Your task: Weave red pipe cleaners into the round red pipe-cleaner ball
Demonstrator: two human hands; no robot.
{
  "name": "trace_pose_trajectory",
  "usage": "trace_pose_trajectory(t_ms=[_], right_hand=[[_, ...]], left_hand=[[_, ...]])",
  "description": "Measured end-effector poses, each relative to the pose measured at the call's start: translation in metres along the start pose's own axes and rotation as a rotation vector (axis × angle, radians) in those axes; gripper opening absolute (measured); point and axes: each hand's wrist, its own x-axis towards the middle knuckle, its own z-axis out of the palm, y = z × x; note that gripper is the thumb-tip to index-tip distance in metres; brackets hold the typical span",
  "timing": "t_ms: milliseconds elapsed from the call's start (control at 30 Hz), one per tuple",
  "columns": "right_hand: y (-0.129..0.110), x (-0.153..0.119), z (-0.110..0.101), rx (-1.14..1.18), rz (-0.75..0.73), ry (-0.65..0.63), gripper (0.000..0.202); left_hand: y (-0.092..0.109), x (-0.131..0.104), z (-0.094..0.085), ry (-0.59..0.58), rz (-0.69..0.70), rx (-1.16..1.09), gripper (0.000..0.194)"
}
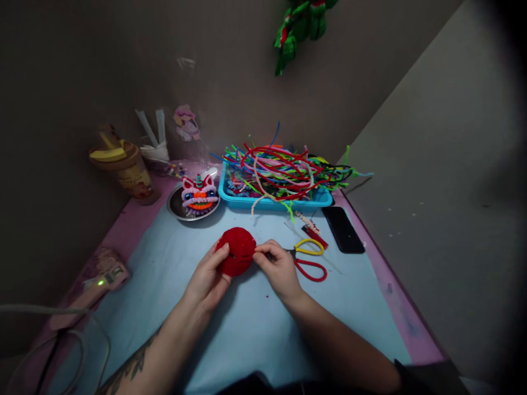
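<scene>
A round red fuzzy piece (236,251) is held above the blue sheet, near the middle of the table. My left hand (209,274) grips it from the left, thumb on its face and fingers underneath. At its right edge, my right hand (280,269) pinches with thumb and index finger; what lies between those fingertips is too small to tell. Just right of my right hand lie scissors (312,267) with one yellow and one red handle, their blades partly hidden by the hand.
A blue tray (280,205) heaped with colourful fuzzy stems stands at the back. Left of it, a metal bowl (175,208) holds a pink lion-like head (200,195). A black phone (343,230) lies right, a power strip (109,274) left, and a cup (134,175) back left.
</scene>
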Motion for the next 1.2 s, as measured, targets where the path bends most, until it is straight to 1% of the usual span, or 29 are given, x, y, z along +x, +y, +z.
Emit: trace_pose_trajectory(t_ms=[200, 367, 467, 533, 700, 900, 1033, 1200], right_hand=[[0.006, 0.002, 0.002, 0.100, 0.068, -0.026, 0.010], [0.007, 0.001, 0.007, 0.168, 0.096, -0.002, 0.016], [0.006, 0.001, 0.006, 0.155, 0.078, 0.004, 0.016], [0.005, 0.000, 0.005, 0.135, 0.059, 0.003, 0.016], [-0.002, -0.002, 0.004, 0.059, -0.032, 0.003, 0.012], [-0.005, -0.005, 0.005, 0.007, -0.092, 0.015, 0.012], [-0.004, -0.006, 0.007, -0.016, -0.107, 0.012, 0.012], [-0.003, -0.008, 0.009, -0.016, -0.133, 0.020, 0.011]], left_hand=[[-0.005, 0.003, -0.001, 0.015, 0.022, 0.031, 0.035], [-0.010, 0.004, -0.001, 0.036, 0.028, 0.065, 0.032], [-0.009, 0.005, 0.000, 0.092, -0.019, 0.044, 0.027], [-0.007, 0.005, 0.000, 0.114, -0.056, 0.024, 0.030], [-0.006, 0.006, 0.000, 0.122, -0.100, 0.011, 0.033], [-0.009, 0.001, 0.004, 0.103, -0.040, -0.019, 0.037], [-0.013, 0.001, 0.004, 0.123, 0.006, -0.012, 0.041], [-0.013, 0.003, 0.001, 0.066, 0.068, 0.017, 0.052]])
